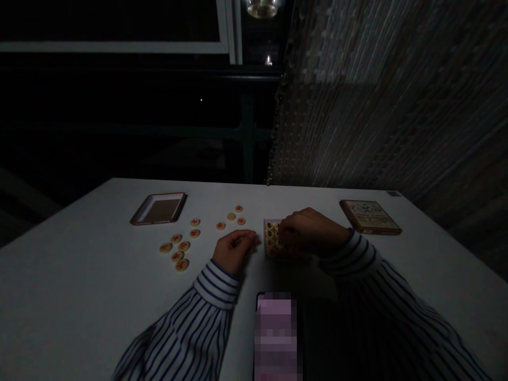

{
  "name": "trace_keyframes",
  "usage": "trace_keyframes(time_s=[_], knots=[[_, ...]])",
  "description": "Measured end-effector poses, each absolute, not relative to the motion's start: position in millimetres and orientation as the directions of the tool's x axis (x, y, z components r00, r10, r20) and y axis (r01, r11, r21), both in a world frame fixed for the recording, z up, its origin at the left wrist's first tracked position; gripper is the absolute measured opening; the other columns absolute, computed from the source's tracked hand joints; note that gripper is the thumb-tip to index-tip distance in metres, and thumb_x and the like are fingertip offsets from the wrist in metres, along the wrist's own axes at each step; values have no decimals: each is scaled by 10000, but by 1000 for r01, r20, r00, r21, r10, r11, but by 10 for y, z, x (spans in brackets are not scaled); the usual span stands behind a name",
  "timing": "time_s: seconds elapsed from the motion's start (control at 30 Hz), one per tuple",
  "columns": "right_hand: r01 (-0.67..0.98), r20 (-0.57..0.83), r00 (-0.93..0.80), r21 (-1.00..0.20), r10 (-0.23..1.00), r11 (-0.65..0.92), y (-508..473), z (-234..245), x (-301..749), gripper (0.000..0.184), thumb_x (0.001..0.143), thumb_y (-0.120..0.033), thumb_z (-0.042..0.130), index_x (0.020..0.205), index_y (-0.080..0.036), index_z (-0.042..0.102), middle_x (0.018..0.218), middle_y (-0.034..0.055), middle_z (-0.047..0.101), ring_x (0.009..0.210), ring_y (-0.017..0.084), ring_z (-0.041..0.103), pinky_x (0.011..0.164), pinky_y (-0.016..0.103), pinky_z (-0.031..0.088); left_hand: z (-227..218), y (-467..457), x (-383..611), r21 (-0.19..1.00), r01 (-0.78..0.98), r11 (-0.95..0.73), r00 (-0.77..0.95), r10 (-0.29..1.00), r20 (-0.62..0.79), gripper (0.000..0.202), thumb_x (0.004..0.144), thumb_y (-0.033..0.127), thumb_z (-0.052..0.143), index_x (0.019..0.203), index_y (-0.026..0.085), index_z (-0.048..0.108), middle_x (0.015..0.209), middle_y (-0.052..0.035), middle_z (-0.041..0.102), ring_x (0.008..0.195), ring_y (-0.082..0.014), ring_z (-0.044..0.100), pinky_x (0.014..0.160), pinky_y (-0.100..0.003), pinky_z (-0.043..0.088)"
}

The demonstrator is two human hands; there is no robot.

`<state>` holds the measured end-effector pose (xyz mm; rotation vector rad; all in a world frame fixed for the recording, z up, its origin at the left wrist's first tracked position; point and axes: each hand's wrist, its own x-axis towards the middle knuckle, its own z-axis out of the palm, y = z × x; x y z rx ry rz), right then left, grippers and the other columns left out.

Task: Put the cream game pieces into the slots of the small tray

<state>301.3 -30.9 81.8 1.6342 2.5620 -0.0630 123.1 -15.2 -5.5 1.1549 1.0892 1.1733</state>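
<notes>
A small open box (266, 247) stands mid-table, packed with rows of round xiangqi pieces (271, 235) that bear dark characters. Over its right part is my right hand (311, 228), fingers curled downward; whatever the fingertips grip is hidden. Just left of the box, my left hand (235, 250) is closed, thumb and fingers drawn together near the box's side. I cannot make out what it holds, if anything. Loose xiangqi pieces with red characters (184, 246) lie scattered to the left, and one disc (231, 216) among the farther ones looks blank.
An upturned shallow box lid (137, 216) lies at the back left of the white table (99, 296). A printed flat box (371, 216) is at the back right. In front stands a phone (275, 338) with a blurred screen. A string curtain (337, 106) hangs behind.
</notes>
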Motion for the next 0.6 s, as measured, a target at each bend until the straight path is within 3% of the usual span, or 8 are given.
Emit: trace_keyframes(time_s=[0.4, 0.6], knots=[[901, 45, -433, 21, 900, 433, -314, 837, 3013, 280, 811, -286, 357, 819, -197, 622, 808, 45, 654, 749, 155, 564, 671, 256, 329, 153, -119, 1085, 991, -134, 19, -43, 999, -25, 358, 564, 415, 656, 767, 120, 638, 654, -39, 657, 455, -76, 509, 424, -192, 387], [909, 31, -417, -5, 908, 417, -327, 873, 2999, 297, 821, -293, 355, 880, -186, 625, 864, 61, 653, 820, 165, 561, 739, 264, 332, 227, -52, 936, 990, -139, -32, -120, 993, 15, 356, 573, 409, 645, 783, 122, 633, 658, -34, 651, 497, -90, 528, 503, -224, 425]])
